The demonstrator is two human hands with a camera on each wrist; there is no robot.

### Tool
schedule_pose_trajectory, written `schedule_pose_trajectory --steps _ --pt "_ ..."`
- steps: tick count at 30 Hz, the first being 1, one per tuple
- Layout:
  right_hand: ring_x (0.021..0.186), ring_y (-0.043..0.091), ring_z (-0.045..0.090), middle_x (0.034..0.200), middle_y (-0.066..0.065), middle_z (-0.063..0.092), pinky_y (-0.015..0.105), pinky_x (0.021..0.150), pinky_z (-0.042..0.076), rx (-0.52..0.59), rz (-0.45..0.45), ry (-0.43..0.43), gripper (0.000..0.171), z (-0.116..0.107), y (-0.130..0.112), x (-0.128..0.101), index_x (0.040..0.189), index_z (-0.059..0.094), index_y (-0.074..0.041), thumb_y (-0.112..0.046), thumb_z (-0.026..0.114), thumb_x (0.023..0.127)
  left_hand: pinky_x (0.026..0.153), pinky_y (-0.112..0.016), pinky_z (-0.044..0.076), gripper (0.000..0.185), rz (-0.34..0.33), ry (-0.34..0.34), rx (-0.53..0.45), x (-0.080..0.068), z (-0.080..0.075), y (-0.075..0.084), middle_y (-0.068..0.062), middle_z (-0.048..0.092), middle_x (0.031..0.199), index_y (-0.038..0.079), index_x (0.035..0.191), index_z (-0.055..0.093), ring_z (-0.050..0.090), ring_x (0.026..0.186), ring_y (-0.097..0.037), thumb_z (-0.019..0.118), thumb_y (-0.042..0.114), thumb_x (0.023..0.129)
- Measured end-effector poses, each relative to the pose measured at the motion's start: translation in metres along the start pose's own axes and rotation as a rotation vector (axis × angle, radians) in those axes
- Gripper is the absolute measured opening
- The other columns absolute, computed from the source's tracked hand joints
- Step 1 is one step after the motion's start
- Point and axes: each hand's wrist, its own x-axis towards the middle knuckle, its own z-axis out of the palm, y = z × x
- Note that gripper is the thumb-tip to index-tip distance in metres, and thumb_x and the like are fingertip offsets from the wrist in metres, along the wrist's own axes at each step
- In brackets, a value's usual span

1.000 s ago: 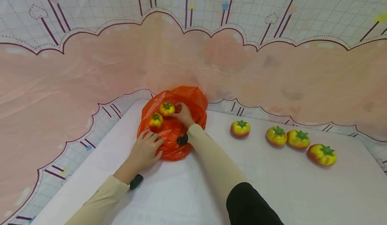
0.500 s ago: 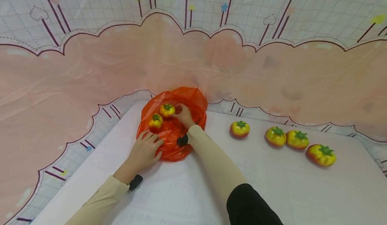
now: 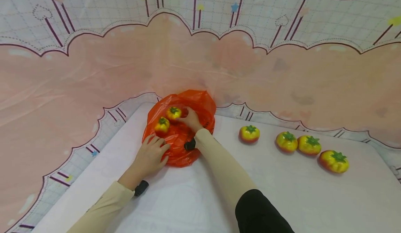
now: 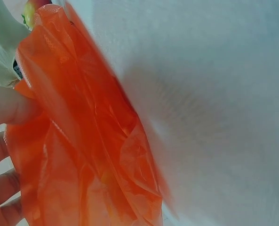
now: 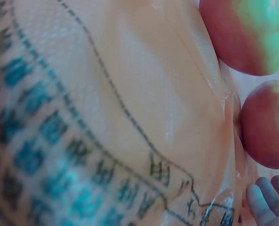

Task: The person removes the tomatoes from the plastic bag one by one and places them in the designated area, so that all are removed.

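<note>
An orange-red plastic bag [image 3: 180, 158] lies spread open on the white table. Two yellow-red, tomato-like fruits with green leafy tops sit on it, an upper fruit [image 3: 173, 113] and a lower fruit [image 3: 162, 126]. My left hand [image 3: 151, 154] grips the bag's near left rim; in the left wrist view the thumb [image 4: 10, 106] lies against the film. My right hand [image 3: 191, 120] reaches into the bag, thumb and fingers spread beside the upper fruit. In the right wrist view its fingers [image 5: 268, 200] lie just apart from two fruits; bag film hides part of the hand.
To the right on the white table [image 3: 200, 205] are several similar fruits: a lone fruit [image 3: 249, 134], two side by side [image 3: 297, 143], and another [image 3: 333, 161] nearer the front. A patterned pink cloth [image 3: 119, 69] hangs behind the table's back edge.
</note>
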Motion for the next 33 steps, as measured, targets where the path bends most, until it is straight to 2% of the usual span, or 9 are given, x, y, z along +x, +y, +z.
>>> schedule_pose_trajectory --steps 4,11,20,28,33 --pt "0.129 0.028 0.044 0.142 0.013 0.045 0.041 0.111 0.036 -0.009 -0.017 -0.025 0.07 0.002 -0.003 0.0 0.14 0.04 -0.007 -0.02 0.074 0.081 0.1 -0.053 0.041 0.029 0.002 -0.005 -0.004 0.0 -0.001 0.001 -0.009 0.065 0.095 0.01 0.099 0.07 0.055 0.096 -0.027 0.077 0.023 0.073" --pt "0.131 0.028 0.042 0.145 0.007 0.042 0.044 0.111 0.036 0.007 -0.04 -0.088 0.066 0.008 -0.005 0.0 0.142 0.04 -0.019 -0.017 0.07 0.083 0.1 -0.053 0.041 0.03 -0.002 -0.005 -0.012 -0.001 0.0 0.001 -0.009 0.066 0.097 0.011 0.099 0.07 0.055 0.096 -0.027 0.077 0.024 0.073" --pt "0.13 0.029 0.043 0.144 0.009 0.043 0.045 0.109 0.037 0.0 -0.038 -0.071 0.064 0.011 -0.006 0.0 0.141 0.041 -0.018 -0.015 0.069 0.084 0.1 -0.053 0.041 0.029 0.002 0.01 -0.012 -0.001 0.0 0.001 -0.009 0.065 0.096 0.01 0.099 0.069 0.055 0.096 -0.028 0.076 0.023 0.074" --pt "0.128 0.027 0.045 0.142 0.008 0.045 0.042 0.11 0.037 0.039 -0.097 -0.114 0.062 0.004 0.002 0.001 0.14 0.043 -0.015 -0.012 0.069 0.084 0.1 -0.053 0.042 0.03 0.005 0.026 -0.007 -0.001 0.001 0.001 -0.008 0.065 0.095 0.01 0.098 0.069 0.056 0.095 -0.027 0.077 0.023 0.072" --pt "0.127 0.027 0.045 0.141 0.007 0.045 0.043 0.11 0.037 0.08 -0.096 -0.144 0.061 0.0 0.004 -0.004 0.14 0.043 -0.017 -0.012 0.068 0.085 0.099 -0.053 0.042 0.031 0.003 0.027 -0.005 -0.002 0.002 0.0 -0.008 0.065 0.095 0.011 0.098 0.069 0.056 0.095 -0.027 0.078 0.024 0.071"
